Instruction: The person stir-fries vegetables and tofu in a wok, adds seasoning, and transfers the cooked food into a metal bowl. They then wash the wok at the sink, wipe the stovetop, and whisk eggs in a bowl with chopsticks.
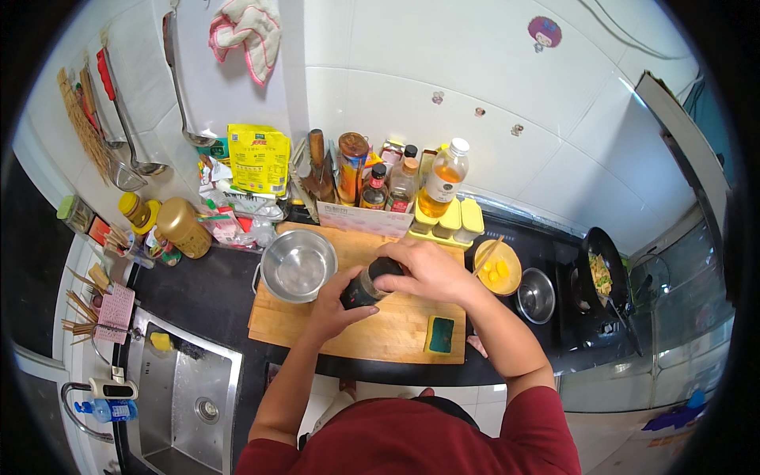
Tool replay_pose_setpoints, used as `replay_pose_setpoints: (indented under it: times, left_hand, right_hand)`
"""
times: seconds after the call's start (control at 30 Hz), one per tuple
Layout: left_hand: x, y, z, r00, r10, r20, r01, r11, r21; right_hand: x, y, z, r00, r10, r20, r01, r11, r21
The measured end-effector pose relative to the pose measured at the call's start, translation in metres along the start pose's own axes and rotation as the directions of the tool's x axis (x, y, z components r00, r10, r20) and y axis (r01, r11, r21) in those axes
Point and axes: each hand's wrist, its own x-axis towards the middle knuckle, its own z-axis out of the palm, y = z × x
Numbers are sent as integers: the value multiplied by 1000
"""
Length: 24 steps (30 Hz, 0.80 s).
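Above the wooden cutting board, both my hands are on a dark jar with a black lid. My left hand is wrapped round the jar's body. The fingers of my right hand grip the lid from above and the right. The jar is tilted, and its contents cannot be made out. Just left of it, a shiny metal pot stands on the board, looking empty. A yellow and green sponge lies at the board's near right corner.
Behind the board stand sauce bottles and yellow-lidded seasoning boxes. To the right are a bowl with egg yolks and chopsticks, a metal bowl and a wok of food. A steel sink lies left.
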Motion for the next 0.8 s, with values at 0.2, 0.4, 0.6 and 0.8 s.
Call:
replay_pose_setpoints:
  times: [0.2,0.4,0.6,0.8]
  left_hand:
    - [10,-15,-18,996,51,-78,-48,998,38]
    - [18,-29,-26,988,80,-130,-74,996,51]
    - [23,-41,-27,991,55,-121,-53,998,18]
    - [25,-49,-30,985,66,-158,-54,996,76]
  right_hand:
    - [30,6,16,946,-138,-295,146,989,8]
    - [51,-1,5,964,265,-26,-265,964,9]
    - [56,8,3,1000,-20,-7,21,983,183]
    - [64,11,9,997,55,-55,-52,998,43]
